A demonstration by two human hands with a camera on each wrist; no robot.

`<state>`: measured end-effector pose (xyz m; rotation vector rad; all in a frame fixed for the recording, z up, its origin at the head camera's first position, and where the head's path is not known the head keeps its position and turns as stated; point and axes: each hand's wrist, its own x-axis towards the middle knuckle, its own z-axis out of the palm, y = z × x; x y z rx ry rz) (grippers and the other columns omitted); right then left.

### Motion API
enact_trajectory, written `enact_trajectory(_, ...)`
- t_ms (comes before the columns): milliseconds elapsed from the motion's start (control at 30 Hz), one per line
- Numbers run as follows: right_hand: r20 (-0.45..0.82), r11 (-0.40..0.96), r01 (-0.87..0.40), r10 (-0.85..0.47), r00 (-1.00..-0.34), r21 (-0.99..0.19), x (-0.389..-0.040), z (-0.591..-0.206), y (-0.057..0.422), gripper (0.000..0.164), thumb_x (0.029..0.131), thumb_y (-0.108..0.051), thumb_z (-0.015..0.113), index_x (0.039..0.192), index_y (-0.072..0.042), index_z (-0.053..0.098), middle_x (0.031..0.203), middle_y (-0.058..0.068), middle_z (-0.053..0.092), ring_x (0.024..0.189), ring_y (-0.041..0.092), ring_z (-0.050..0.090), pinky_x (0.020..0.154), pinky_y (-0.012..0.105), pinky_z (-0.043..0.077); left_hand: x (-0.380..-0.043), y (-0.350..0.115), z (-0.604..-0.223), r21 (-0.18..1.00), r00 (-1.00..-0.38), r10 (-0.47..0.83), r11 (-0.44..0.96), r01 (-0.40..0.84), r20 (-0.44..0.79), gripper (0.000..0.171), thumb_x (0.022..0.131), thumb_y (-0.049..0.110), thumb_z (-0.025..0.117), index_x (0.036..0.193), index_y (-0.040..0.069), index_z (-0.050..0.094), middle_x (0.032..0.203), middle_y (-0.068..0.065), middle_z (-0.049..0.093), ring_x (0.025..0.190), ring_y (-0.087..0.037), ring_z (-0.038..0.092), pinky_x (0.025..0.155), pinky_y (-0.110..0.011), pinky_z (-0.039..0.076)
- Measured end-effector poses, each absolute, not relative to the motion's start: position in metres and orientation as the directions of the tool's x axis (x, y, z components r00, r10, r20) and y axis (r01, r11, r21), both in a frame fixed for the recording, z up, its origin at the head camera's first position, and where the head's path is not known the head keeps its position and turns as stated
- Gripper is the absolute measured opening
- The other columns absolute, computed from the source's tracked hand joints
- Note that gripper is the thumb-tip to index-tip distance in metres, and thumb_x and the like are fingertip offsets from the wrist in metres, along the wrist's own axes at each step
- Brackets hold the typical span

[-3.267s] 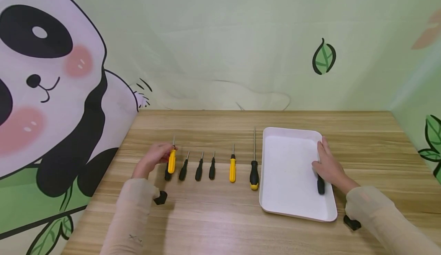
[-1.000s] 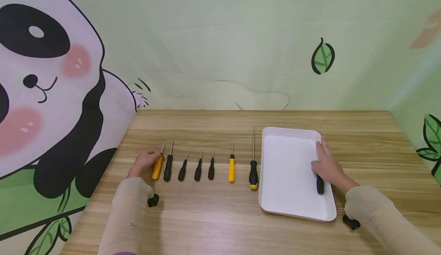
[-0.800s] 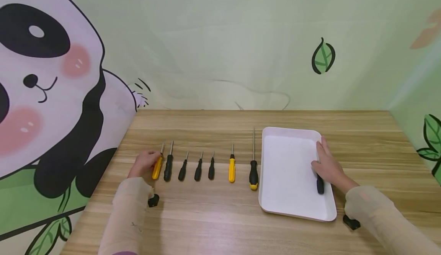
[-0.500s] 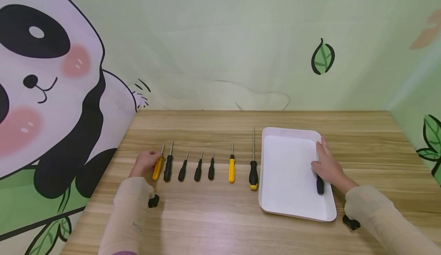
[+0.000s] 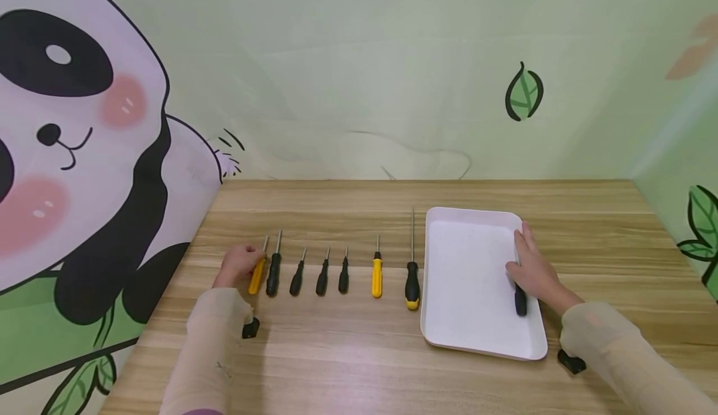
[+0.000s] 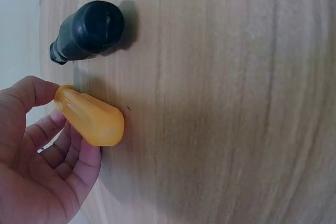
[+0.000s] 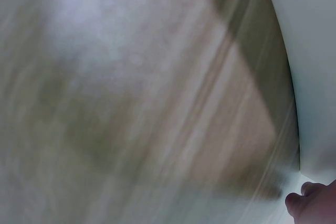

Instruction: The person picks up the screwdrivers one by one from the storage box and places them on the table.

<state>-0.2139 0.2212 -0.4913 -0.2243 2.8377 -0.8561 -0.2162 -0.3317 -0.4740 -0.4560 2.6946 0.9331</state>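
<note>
My left hand pinches a yellow-handled screwdriver near the top of its handle, at the left end of a row on the table. In the left wrist view the thumb lies on one side of that yellow handle and the fingers curl beneath. Just right of it lies a larger black screwdriver. My right hand holds the right rim of a white tray, thumb inside and fingers outside. A black-handled screwdriver lies in the tray, partly hidden under this hand.
Small black screwdrivers, another yellow screwdriver and a long black-and-yellow screwdriver continue the row towards the tray's left side. Behind the wooden table rises a printed wall.
My left hand has moved the yellow screwdriver left and down, from above the larger black screwdriver to the table beside it. The right hand and tray have stayed in place.
</note>
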Motion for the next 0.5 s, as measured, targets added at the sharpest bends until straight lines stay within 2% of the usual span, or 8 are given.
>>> enact_trajectory(500,-0.127,0.813,-0.08,-0.186,-0.974,-0.577,-0.2146,-0.4929,0.222,0.068,0.086,-0.013,0.038,0.137,0.008,-0.002,0.144,0.019,-0.018,0.13,0.046,0.008,0.097,0.06,0.02,-0.2183,-0.3334,-0.4759,0.544,-0.907,-0.235,0.737,-0.4,-0.349,0.032,0.085,0.024,0.048,0.1,-0.003,0.055,0.071,-0.004,0.049,0.063,-0.014,0.048,0.052,-0.021,0.045)
